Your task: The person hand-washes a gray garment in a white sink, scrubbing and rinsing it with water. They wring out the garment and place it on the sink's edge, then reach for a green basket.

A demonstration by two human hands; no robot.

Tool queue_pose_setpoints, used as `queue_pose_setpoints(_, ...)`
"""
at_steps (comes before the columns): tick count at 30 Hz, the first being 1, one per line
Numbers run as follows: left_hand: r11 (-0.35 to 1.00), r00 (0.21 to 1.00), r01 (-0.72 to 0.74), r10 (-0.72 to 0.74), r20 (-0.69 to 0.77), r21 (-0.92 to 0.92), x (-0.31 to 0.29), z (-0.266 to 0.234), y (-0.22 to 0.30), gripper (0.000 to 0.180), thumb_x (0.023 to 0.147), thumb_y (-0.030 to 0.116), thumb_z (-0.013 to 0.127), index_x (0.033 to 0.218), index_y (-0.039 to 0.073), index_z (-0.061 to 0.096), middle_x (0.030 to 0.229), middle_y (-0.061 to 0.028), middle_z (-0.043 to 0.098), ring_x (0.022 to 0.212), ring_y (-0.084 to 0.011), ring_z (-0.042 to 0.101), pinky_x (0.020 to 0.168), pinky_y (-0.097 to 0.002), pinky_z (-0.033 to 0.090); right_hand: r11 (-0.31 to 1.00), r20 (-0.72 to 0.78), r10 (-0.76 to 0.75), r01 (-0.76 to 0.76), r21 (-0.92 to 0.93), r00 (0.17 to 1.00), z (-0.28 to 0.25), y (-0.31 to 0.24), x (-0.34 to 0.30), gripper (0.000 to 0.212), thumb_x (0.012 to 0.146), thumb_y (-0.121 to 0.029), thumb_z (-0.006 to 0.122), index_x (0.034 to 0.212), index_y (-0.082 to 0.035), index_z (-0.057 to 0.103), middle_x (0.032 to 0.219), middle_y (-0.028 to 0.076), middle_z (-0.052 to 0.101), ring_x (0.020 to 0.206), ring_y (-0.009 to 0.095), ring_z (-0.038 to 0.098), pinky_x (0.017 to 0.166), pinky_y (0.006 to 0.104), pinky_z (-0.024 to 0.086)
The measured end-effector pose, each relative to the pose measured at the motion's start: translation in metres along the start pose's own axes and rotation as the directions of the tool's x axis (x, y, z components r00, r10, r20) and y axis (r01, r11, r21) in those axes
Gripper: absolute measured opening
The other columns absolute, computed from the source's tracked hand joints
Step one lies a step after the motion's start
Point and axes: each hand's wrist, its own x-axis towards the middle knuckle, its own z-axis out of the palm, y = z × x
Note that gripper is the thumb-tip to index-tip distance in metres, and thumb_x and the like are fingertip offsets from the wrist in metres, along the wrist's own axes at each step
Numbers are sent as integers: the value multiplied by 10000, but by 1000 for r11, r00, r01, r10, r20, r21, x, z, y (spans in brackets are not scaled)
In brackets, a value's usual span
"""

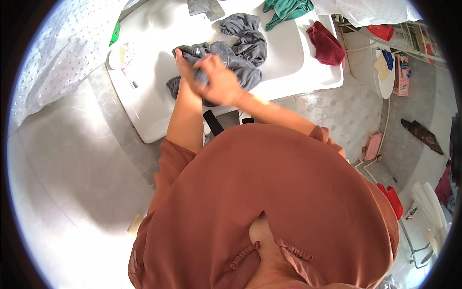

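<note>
A crumpled grey garment (248,72) of soft, smooth fabric lies across the near part of a white basin (139,120), one end stretching back toward the far side. My left hand (185,68) grips its left part, thumb pointing up and the fingers partly covered. My right hand (219,85) is closed over a bunched fold of the same garment, right against the left hand. Motion blurs the right hand's fingers. A dark red cloth (327,44) rests on the basin's right side. At the far edge lies a green cloth (288,12).
A round white container (117,59) stands on the basin's left rim, near a green item (115,33). White patterned curtains (53,58) hang at left and upper right. Right of the basin are a white ledge (383,79) with cloths and a pink basket (401,77).
</note>
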Motion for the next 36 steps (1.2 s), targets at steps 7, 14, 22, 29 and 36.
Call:
queue_pose_setpoints(7, 966, 920, -255, 231, -315, -36, 18, 20, -10, 258, 945, 381, 578, 949, 125, 612, 837, -22, 630, 759, -195, 607, 741, -379, 529, 940, 12, 312, -311, 138, 950, -7, 104, 57, 555, 822, -502, 644, 1102, -24, 616, 1006, 212, 665, 961, 383, 630, 866, 432, 489)
queue_pose_setpoints(14, 768, 865, -145, 405, -297, 624, 18, 6, 33, 1114, 782, 445, 752, 1525, 51, 22, 1555, -230, 134, 1431, -330, 213, 1163, -424, 174, 782, -170, 543, -569, -254, 822, -52, 204, 64, 953, 699, -710, 666, 1401, -115, 418, 1333, 195, 472, 1253, 367, 442, 1031, 476, 376)
queue_pose_setpoints(22, -46, 840, 124, 537, -80, 991, 23, -35, 1, 1011, 738, 478, 752, 1500, 71, 227, 1388, -238, 477, 1249, -396, 490, 1032, -423, 397, 697, 305, 689, -716, -32, 657, -22, 171, 50, 938, 708, -540, 744, 1403, -10, 402, 1315, 213, 543, 1173, 311, 554, 985, 397, 451)
queue_pose_setpoints(29, 844, 970, -6, 136, -204, 536, 4, 9, 32, 389, 789, 134, 746, 1128, -27, 646, 1063, -133, 675, 950, -217, 635, 853, -336, 507, 65, 610, 574, -774, 630, 546, -73, 170, 17, 278, 891, -189, 617, 1052, 38, 623, 1015, 124, 682, 886, 220, 669, 826, 340, 548)
queue_pose_setpoints(36, 923, 847, -27, 225, -481, 384, 8, -35, 60, 454, 872, 285, 690, 1200, 10, 540, 1201, -155, 592, 1047, -300, 598, 892, -420, 492, -57, 515, 604, -612, 789, 608, -122, 148, 17, 306, 950, -279, 566, 1106, -17, 586, 1029, 105, 663, 930, 223, 653, 847, 365, 553)
